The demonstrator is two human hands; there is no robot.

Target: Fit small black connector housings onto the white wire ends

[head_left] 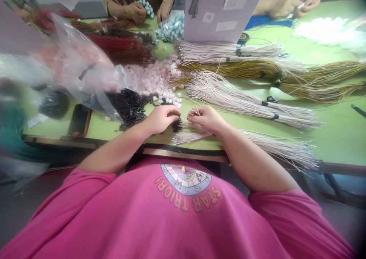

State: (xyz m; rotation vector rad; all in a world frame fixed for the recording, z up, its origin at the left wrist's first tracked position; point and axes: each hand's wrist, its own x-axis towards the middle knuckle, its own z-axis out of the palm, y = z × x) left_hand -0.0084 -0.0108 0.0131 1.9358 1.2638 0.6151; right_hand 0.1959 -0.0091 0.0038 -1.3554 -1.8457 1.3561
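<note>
pinching white wires (185, 125) between thumb and fingertips, the right hand (206, 118) sits just beside the left hand (162, 118). the left one's fingers curl close together above a few black pieces (176, 125); from where i stand i can't tell whether it grips anything. the wires are between the two hands, near the edge of the surface (340, 133). a loose white bundle (277, 150) runs under the right forearm, and a banded bundle (243, 100) lies beyond that hand. near the left forearm are a black heap (130, 108) and a phone (80, 119), with pale pink connectors (156, 74) farther back. across the way, another person's hand (136, 13) holds blue-and-white pieces (147, 8).
</note>
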